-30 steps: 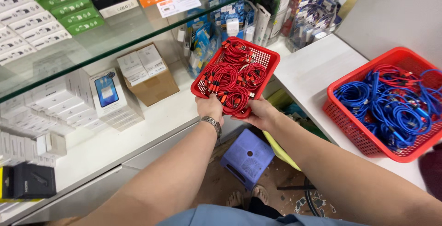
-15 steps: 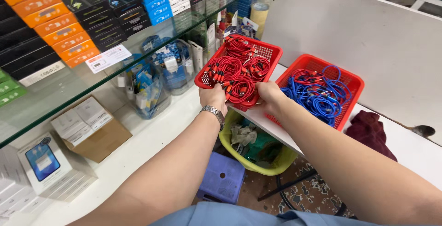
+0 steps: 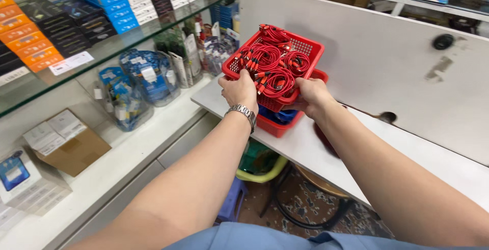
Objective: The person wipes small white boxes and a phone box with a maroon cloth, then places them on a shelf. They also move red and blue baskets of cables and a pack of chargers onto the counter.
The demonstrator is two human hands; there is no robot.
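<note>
A red plastic basket (image 3: 309, 45) filled with several coiled red cables (image 3: 270, 69) is held up in both hands. My left hand (image 3: 240, 91), with a metal watch on its wrist, grips the near left rim. My right hand (image 3: 311, 96) grips the near right rim. The basket sits directly over a second red basket (image 3: 275, 126) holding blue cables (image 3: 280, 115), which rests on the white table (image 3: 316, 153). Whether the two baskets touch is hidden by my hands.
A white panel wall (image 3: 407, 61) stands behind the table. To the left a glass shelf (image 3: 102, 51) carries rows of orange, black, blue and white boxes. Below are clear jars (image 3: 147, 79) and a cardboard box (image 3: 69, 145). A yellow-green basin (image 3: 262, 171) lies under the table.
Both hands carried the basket of red cables rightward, from the left shelf to above the basket of blue cables, which it now covers.
</note>
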